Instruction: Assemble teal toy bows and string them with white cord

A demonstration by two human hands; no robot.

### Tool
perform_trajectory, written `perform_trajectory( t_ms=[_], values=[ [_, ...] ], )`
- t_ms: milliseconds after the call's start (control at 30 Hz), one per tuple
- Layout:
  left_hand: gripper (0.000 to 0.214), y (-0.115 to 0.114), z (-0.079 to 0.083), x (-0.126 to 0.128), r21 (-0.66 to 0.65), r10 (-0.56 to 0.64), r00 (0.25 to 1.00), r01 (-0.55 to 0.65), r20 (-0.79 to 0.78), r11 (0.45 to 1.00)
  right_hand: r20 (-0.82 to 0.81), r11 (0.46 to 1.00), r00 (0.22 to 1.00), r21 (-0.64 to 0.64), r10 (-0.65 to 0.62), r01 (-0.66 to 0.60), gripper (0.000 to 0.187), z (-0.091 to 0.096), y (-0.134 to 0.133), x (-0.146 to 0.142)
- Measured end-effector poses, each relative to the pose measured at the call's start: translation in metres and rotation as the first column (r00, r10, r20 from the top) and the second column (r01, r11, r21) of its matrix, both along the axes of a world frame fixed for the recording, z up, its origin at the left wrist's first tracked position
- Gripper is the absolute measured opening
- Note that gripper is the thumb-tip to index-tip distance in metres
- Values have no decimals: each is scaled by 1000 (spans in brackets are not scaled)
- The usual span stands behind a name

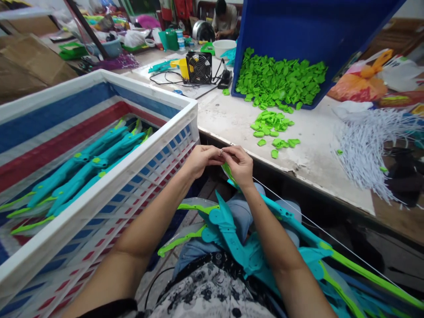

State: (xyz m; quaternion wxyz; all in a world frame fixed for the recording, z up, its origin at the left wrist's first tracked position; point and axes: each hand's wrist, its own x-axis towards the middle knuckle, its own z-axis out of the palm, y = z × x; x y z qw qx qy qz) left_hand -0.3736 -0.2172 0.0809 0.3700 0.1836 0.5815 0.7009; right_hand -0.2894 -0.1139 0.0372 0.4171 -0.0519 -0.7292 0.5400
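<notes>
Close to the table edge, my left hand (202, 160) and my right hand (239, 165) meet with pinched fingers. Between the fingertips is the end of a white string (288, 201), at the green tip of a toy bow (278, 210). Its turquoise middle passes under my right forearm, and its long lime-green limb reaches the lower right. The string runs taut alongside it; the exact knot or loop is hidden by my fingers. More turquoise toy bow parts (228, 229) with lime-green limbs lie across my lap.
At left, a white plastic crate (145, 159) with a striped lining holds several turquoise bows (96, 163). On the table are a tilted blue bin (281, 26) of green pieces (281, 81), a bundle of white strings (367, 145) and a small black fan (199, 67). A person (225, 20) sits behind.
</notes>
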Motion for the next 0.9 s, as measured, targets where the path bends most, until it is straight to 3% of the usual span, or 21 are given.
perform_trajectory(
  t_ms=[167,367,467,667,900],
  values=[
    [15,-1,3,1,-94,-53,985,38,-165,995,-15,992,996,89,-88,89,8,0,-1,3],
    [18,3,-1,2,-250,-64,856,-77,-513,965,67,986,997,-160,-33,44,13,-12,4,2],
    [19,2,1,1,-310,-125,817,-69,-562,948,73,983,997,-184,-5,19,12,-11,7,7],
    [18,-1,13,1,-326,-236,801,54,-550,944,31,989,995,110,-99,95,10,-6,8,23],
    [22,3,-1,6,-336,-205,687,-60,-697,940,-7,911,984,376,-180,169,11,-16,15,16]
  ],
)
